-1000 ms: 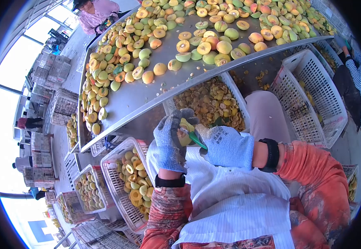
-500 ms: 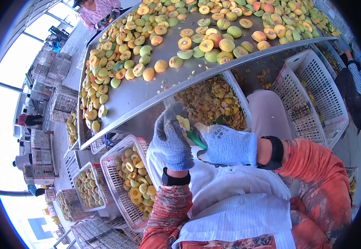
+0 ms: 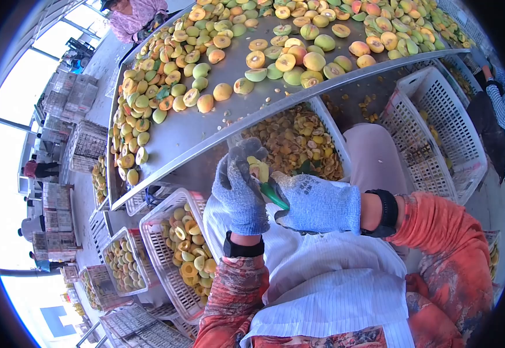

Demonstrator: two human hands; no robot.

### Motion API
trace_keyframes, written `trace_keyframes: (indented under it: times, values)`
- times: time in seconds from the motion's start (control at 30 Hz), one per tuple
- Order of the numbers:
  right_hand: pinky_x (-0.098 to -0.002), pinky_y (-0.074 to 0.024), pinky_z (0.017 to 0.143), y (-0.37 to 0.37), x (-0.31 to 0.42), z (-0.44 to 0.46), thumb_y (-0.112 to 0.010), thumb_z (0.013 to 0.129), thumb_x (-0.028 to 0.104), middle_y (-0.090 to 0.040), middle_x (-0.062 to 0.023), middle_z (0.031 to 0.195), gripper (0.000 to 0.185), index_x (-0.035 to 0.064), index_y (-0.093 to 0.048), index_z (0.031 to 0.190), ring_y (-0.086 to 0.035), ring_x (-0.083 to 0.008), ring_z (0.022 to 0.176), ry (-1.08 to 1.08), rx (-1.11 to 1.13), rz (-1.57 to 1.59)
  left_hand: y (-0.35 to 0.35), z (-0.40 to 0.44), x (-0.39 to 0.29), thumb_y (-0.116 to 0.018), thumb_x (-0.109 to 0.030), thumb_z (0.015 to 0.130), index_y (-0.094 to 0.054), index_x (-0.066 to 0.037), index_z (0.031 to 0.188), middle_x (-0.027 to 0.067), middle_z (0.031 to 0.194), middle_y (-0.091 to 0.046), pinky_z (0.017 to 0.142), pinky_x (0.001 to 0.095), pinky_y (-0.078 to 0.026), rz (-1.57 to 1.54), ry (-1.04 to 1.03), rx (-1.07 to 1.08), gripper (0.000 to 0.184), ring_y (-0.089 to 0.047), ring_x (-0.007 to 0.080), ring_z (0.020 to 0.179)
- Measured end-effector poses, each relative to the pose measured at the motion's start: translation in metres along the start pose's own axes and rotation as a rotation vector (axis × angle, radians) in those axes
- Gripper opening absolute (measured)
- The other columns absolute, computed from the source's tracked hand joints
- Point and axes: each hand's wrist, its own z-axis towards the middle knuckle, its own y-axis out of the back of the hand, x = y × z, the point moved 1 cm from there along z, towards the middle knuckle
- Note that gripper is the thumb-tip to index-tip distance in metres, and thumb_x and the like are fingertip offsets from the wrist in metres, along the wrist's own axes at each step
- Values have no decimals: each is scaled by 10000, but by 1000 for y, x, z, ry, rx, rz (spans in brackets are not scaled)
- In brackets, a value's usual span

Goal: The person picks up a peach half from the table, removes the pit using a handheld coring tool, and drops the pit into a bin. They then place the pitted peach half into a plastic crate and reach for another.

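Observation:
My left hand (image 3: 241, 188), in a blue-grey glove, is closed around a yellow-green fruit piece (image 3: 259, 170). My right hand (image 3: 316, 202), gloved too, grips a green-handled tool (image 3: 274, 196) whose upper end meets the fruit. The tool's tip is hidden by the fruit and fingers. Both hands are over my lap, just below the edge of a metal table (image 3: 197, 130) that carries many halved fruits (image 3: 255, 59). Behind my hands stands a crate of pits and scraps (image 3: 301, 139) under the table edge.
A white crate of fruit halves (image 3: 191, 249) stands left of my lap, with another crate (image 3: 126, 264) beyond it. White crates (image 3: 438, 133) sit at the right. One person (image 3: 133, 20) is at the upper left, another (image 3: 499, 116) at the far right. Crates are stacked far left.
My left hand has turned and its fingers have shifted on the fruit, now lower and more exposed. My right hand has moved slightly right with the green-handled tool.

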Motion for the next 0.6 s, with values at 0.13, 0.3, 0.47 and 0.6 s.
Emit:
trace_keyframes:
  times: [0.13,0.3,0.47,0.6]
  values:
    - [-434,-483,682,14,14,3,-589,741,195,-602,-263,787,341,-76,-542,942,-612,-386,763,-210,121,231,3,4,4,-505,-265,923,-564,50,1040,147,976,-640,710,328,-527,93,-140,2,342,-643,243,820]
    - [-299,-446,389,13,7,6,-610,797,231,-578,-137,703,339,2,-500,1022,-568,-184,456,-188,184,400,9,12,-2,-507,-292,919,-584,68,1022,153,952,-638,693,332,-522,-212,233,288,383,-646,251,801]
    - [-235,-425,372,22,16,4,-649,784,216,-548,-56,633,335,25,-498,1014,-528,-122,428,-418,305,699,9,11,-5,-530,-281,904,-586,79,1021,155,945,-641,685,325,-525,85,25,222,383,-647,262,801]
    - [-214,-395,355,18,7,6,-684,763,201,-542,-24,641,330,39,-511,992,-493,-89,406,-440,304,931,8,15,-9,-527,-279,910,-587,76,1026,155,949,-642,673,319,-528,502,-319,341,378,-648,248,799]
